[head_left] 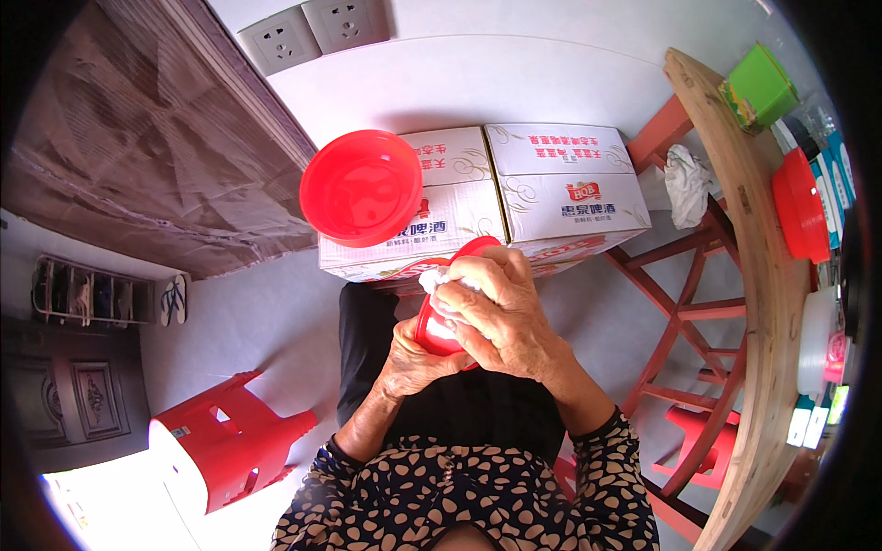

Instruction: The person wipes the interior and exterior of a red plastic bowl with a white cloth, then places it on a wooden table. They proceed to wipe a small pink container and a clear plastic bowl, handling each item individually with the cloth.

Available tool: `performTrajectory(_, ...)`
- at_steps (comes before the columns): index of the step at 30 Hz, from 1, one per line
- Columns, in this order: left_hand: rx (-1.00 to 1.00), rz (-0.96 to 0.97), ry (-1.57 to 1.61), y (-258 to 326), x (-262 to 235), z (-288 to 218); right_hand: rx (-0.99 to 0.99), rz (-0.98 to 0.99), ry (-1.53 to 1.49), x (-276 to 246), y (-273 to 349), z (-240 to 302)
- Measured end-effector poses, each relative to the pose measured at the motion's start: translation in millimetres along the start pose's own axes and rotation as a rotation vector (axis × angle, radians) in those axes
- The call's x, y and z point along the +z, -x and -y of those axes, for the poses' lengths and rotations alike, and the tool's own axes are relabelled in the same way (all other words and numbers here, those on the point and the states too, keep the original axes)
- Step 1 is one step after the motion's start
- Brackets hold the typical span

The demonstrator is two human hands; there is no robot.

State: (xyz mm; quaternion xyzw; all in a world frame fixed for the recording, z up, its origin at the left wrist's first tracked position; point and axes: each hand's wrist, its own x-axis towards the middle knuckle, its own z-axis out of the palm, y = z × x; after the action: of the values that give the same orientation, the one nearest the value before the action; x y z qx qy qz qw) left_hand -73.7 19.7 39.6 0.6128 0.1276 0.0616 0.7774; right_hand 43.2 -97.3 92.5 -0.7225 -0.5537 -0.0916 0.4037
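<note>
Tilted in front of my lap is a red plastic bowl [435, 336], partly covered by my hands. My left hand [411, 362] grips its lower rim, with the thumb and fingers closed around the edge. Bunched in the fingers of my right hand [505, 317] is a white cloth or tissue [435, 278], pressed against the bowl's inside. Beyond them, a larger-looking red bowl [361, 189] sits on the left one of two white cardboard cartons [568, 193]; a wet-looking shine shows in its bottom.
At the right stands a wooden table [770, 303] holding a green box [759, 87], a red container [800, 204] and other items. A white rag [687, 185] hangs by its frame. On the left floor lies a red stool [230, 432], near slippers [173, 301] and a rack [92, 292].
</note>
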Motion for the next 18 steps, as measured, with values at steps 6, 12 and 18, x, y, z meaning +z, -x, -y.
performTrajectory(6, -0.008, 0.014, 0.080, 3, -1, 2, 0.094, -0.063, -0.144, -4, -1, -28)
performTrajectory(12, -0.001, 0.024, 0.090, 4, -4, 6, 0.563, -0.156, -0.715, 2, 22, -61)
performTrajectory(18, -0.008, -0.088, 0.120, 3, -12, 2, 0.995, -0.383, -1.329, -22, 34, -72)
